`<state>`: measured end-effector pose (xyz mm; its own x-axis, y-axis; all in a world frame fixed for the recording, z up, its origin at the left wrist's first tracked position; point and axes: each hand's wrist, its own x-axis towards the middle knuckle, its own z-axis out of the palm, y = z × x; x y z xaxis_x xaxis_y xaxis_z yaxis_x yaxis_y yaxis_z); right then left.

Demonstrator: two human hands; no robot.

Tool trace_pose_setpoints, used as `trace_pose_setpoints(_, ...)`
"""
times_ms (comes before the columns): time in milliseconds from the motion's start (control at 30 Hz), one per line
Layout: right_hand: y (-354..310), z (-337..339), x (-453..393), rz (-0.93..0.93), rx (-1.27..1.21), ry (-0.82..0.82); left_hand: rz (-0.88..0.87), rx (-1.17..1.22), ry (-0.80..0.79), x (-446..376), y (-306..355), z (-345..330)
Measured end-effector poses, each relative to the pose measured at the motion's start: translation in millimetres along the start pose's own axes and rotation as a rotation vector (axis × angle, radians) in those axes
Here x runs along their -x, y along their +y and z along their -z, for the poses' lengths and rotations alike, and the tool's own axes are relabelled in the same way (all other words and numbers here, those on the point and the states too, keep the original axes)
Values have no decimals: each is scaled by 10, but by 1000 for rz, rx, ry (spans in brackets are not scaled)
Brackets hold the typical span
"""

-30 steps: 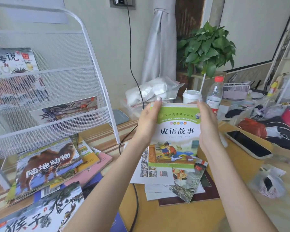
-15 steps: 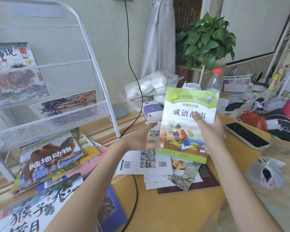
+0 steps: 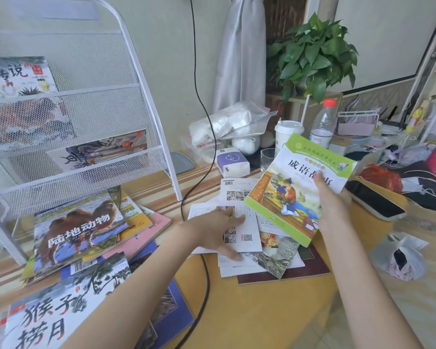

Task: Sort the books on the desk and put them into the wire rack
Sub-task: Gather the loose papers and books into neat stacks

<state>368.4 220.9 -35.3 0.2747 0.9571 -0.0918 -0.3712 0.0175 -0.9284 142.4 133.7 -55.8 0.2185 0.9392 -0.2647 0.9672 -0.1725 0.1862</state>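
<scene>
Your rack (image 3: 91, 137) holds two books: one (image 3: 18, 79) on the upper shelf, another (image 3: 103, 151) on the shelf below. Right of the rack, your right hand (image 3: 331, 200) grips a green book (image 3: 295, 187) lifted off the desk, thumb across its cover. Your left hand (image 3: 219, 229) lies spread flat on a white sheet (image 3: 247, 238) beside and below that book. A camel book (image 3: 78, 227) tops the stack under the rack.
</scene>
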Motion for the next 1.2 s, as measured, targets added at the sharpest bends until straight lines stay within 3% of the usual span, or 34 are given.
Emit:
trace_pose_setpoints(133, 43, -3, -49, -129, 82, -48, -56, 131, 82, 12, -43, -4)
trace_pose_setpoints(233, 120, -36, -88, -228, 220, -85, -75, 183, 48, 41, -151, -32)
trace_pose_setpoints(433, 298, -120, -116, -193, 370, -86, 387, 426, 297, -86, -273, -119)
trace_pose_setpoints(500, 295, -121, -113, -185, 404, -108, 432, 525, 328, -112, -311, -116)
trace_pose_setpoints(667, 248, -99, -21, -207, 520, -251, 375, 1143, 477, -219, -389, -14)
trace_pose_setpoints(833, 163, -76, 118, -178, 542, -361, 536, 1442, 369, -310, -355, 162)
trace_pose_setpoints(1000, 149, -63, 212, -126, 520, -462, 670, 1380, 233, -435, -395, 168)
trace_pose_setpoints(1200, 271, -172, 230, -120, 535, -571, 611, 1442, 234, -315, -406, 150)
